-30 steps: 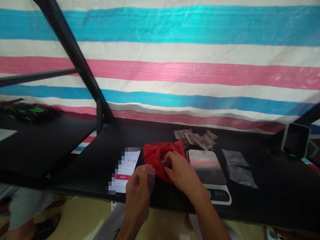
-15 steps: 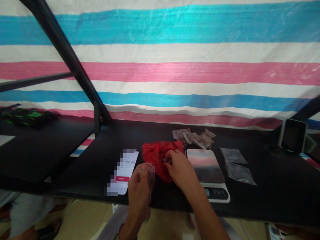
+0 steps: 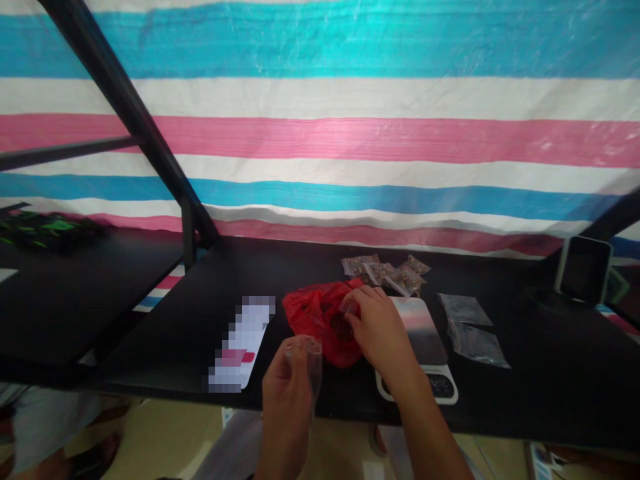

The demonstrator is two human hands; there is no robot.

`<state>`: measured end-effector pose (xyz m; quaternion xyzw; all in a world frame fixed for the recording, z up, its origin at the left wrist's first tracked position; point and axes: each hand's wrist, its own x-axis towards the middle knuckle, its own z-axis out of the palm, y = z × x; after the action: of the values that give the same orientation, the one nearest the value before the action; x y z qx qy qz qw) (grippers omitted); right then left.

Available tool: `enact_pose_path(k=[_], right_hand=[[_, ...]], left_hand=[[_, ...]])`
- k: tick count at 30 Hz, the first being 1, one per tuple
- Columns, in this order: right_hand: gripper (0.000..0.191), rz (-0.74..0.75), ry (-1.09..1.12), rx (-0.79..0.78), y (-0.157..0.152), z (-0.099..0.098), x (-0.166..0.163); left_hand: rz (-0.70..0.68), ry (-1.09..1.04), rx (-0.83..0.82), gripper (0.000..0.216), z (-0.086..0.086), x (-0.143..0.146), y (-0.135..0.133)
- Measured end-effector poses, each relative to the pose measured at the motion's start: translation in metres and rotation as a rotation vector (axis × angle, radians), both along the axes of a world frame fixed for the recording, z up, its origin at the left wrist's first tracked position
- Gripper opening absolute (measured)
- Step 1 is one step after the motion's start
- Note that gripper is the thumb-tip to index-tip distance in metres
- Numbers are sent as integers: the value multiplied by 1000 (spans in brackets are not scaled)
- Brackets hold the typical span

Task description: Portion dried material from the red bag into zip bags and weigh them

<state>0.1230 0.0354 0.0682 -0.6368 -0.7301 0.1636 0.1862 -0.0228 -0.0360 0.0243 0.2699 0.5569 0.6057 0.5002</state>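
Two hands work at a red plastic bag holding brown bits: the left hand pinches a clear plastic bag upright just beside it, and the right hand closes narrowly on its mouth. Behind the red plastic bag lie small zip bags of brown pieces; to its right sit a digital kitchen scale and two flat clear bags, and to its left a phone, all on a black table whose front edge runs just below the hands.
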Motion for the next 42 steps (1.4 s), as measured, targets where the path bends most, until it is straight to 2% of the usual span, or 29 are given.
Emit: enact_pose_path(k=[6, 10, 13, 16, 19, 22, 24, 27, 31, 33, 38, 42], right_hand=[[16, -8, -65, -50, 0, 0, 12], [15, 38, -13, -93, -2, 0, 19], [17, 87, 8, -106, -5, 2, 24], [19, 147, 38, -116, -10, 5, 27], [19, 210, 90, -117, -12, 7, 24], [17, 148, 24, -64, -10, 6, 18], [17, 105, -39, -42, -7, 4, 13], [17, 119, -60, -43, -4, 1, 8], [18, 66, -101, -20, 0, -2, 8], [20, 49, -111, -22, 3, -4, 11], [17, 123, -4, -57, 0, -6, 18], [17, 163, 42, -92, -5, -5, 17]], left_hand=[[41, 162, -61, 65, 4, 23, -32], [-14, 186, 5, 63, -2, 43, -48], [-21, 184, 47, 60, -8, 41, -42], [-30, 180, 64, 59, -12, 27, -29], [26, 185, 34, 60, -11, 17, -23], [109, 191, -15, 62, -8, 20, -30], [69, 201, -27, 63, -7, 28, -39], [-67, 178, -2, 63, -10, 40, -48], [-171, 116, 17, 62, -13, 47, -47], [-179, 104, 22, 63, -13, 46, -42], [-182, 94, 26, 65, -19, 39, -27], [-113, 63, 19, 65, -24, 35, -16]])
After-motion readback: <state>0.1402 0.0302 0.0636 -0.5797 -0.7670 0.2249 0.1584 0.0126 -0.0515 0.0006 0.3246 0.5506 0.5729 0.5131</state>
